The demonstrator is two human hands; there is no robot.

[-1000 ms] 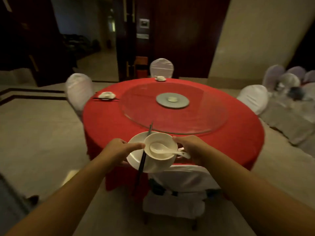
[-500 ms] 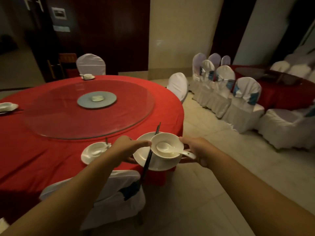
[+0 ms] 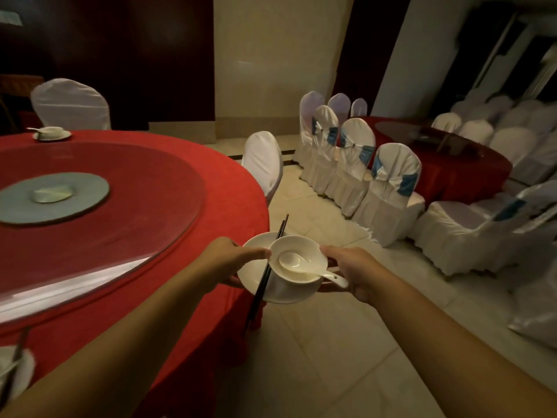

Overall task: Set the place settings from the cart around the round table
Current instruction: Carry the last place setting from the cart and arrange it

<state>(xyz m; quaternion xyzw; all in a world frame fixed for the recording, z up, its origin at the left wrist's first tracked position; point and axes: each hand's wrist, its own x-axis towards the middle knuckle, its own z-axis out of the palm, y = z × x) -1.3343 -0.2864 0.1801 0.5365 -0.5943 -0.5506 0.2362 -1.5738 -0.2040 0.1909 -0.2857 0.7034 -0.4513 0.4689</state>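
Note:
I carry a place setting in both hands beside the round table with its red cloth. The setting is a white plate, a white bowl on it, a white spoon in the bowl and dark chopsticks across the plate's left side. My left hand grips the plate's left rim, thumb on the bowl's edge. My right hand grips the right rim by the spoon handle. The setting hangs over the floor just off the table's right edge.
A glass turntable covers the table's middle. One laid setting sits at the far side, another at the bottom left. A white-covered chair stands at the table's right. Rows of covered chairs and a second red table fill the right.
My view has swung right along the table's edge. The setting in my hands has gone from over the table's near rim to off its right side; my grip is unchanged.

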